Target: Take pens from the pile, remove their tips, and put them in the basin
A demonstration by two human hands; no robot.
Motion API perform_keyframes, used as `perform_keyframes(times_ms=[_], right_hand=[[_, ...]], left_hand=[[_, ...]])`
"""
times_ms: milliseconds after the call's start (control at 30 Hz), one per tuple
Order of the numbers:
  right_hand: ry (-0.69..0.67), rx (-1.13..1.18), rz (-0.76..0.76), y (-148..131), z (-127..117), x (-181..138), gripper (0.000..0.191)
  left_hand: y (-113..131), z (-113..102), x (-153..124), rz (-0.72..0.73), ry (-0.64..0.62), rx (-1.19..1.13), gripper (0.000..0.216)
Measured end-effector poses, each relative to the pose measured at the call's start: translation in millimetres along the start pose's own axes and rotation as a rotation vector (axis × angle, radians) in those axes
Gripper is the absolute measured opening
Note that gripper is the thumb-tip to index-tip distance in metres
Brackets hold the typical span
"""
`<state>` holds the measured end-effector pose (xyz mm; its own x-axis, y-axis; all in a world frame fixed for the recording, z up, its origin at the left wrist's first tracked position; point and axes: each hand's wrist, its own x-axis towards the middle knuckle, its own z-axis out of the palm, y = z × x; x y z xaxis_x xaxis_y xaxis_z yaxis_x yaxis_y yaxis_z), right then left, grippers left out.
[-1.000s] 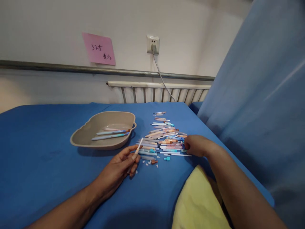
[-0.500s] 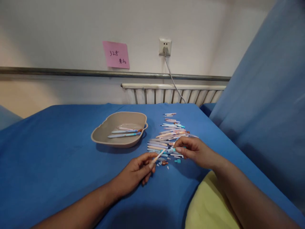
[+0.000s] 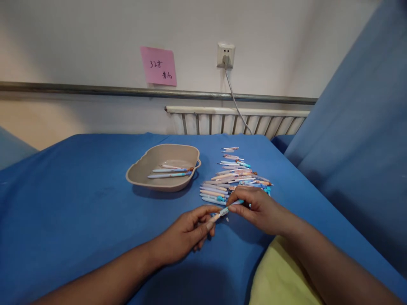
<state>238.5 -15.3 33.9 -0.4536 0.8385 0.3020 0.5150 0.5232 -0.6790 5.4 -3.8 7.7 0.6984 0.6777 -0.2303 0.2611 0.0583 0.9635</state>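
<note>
My left hand (image 3: 190,231) pinches a thin white pen refill (image 3: 216,217) by its lower end. My right hand (image 3: 259,208) is closed on a pale blue pen barrel (image 3: 233,206), and its open end meets the tip of the refill between my two hands. Just beyond my hands lies a heap of several pens and pen parts (image 3: 233,180) on the blue sheet (image 3: 79,203). A beige tray (image 3: 143,171) to the left of the heap holds three pens (image 3: 170,171).
A yellow cushion (image 3: 280,279) lies at the bottom right under my right forearm. A blue curtain (image 3: 356,127) hangs on the right. On the wall are a pink note (image 3: 159,65), a socket with a cable (image 3: 225,55) and a radiator (image 3: 235,120).
My right hand lifted a blue barrel out of the heap and brought it to the refill in my left hand. The view shifted left, so everything sits further right.
</note>
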Motion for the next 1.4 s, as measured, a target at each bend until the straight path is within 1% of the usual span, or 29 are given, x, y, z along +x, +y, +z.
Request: perform_keyframes(times_ms=[100, 233, 367, 433, 567, 633, 767, 833, 867, 933, 1033, 1067, 1133, 1200, 1300, 1400], right_hand=[[-0.042, -0.057, -0.039, -3.4, 6.5, 0.1, 0.005], [-0.096, -0.068, -0.032, -5.2, 12.8, -0.3, 0.008], [-0.172, -0.008, 0.004, -6.8, 14.6, -1.7, 0.007], [-0.182, 0.008, 0.004, -7.2, 14.5, -2.3, 0.008], [-0.184, -0.02, -0.042, -5.0, 15.8, -2.9, 0.004], [-0.199, -0.071, -0.045, -3.0, 17.8, -2.8, 0.009], [-0.248, -0.194, -0.002, -0.9, 22.1, -2.1, 0.027], [-0.237, -0.145, 0.029, -1.0, 23.2, -2.1, 0.023], [-0.22, -0.096, 0.046, -1.1, 23.5, -2.3, 0.019], [-0.185, -0.015, 0.06, -0.9, 23.7, -2.7, 0.016], [-0.173, -0.009, 0.014, 0.1, 24.2, -2.8, 0.007], [-0.18, -0.035, -0.004, 0.4, 24.5, -2.5, 0.008], [-0.213, -0.09, -0.018, 0.2, 25.3, -1.8, 0.017], [-0.228, -0.097, 0.001, -0.9, 25.7, -1.2, 0.023], [-0.19, 0.006, 0.06, -2.7, 25.5, -1.6, 0.017], [-0.172, 0.029, 0.025, -2.2, 25.2, -2.3, 0.011]], left_hand=[[-1.8, 2.3, -0.7, -0.004, -0.013, -0.049, 0.041], [-2.7, 3.5, -0.5, -0.002, -0.052, -0.148, 0.043], [-2.2, 3.8, 0.6, -0.037, -0.044, -0.213, 0.033], [-1.8, 4.1, 0.9, -0.053, -0.045, -0.219, 0.03], [-1.6, 5.2, 0.1, -0.054, -0.081, -0.202, 0.026], [-2.2, 5.9, -0.9, -0.041, -0.09, -0.171, 0.026], [-3.8, 6.5, -1.4, -0.029, -0.062, -0.12, 0.029], [-4.5, 6.1, -0.3, -0.042, -0.057, -0.156, 0.029], [-4.8, 5.9, 0.4, -0.048, -0.06, -0.185, 0.028], [-5.5, 5.6, 1.8, -0.053, -0.074, -0.239, 0.028], [-6.6, 5.8, 2.8, -0.044, -0.094, -0.284, 0.029], [-7.0, 5.9, 2.8, -0.045, -0.1, -0.288, 0.029], [-7.8, 6.3, 2.6, -0.053, -0.112, -0.285, 0.029], [-8.4, 6.5, 2.4, -0.062, -0.119, -0.286, 0.029], [-9.0, 6.4, 2.5, -0.057, -0.115, -0.325, 0.028], [-8.9, 6.3, 2.5, -0.057, -0.118, -0.362, 0.026]])
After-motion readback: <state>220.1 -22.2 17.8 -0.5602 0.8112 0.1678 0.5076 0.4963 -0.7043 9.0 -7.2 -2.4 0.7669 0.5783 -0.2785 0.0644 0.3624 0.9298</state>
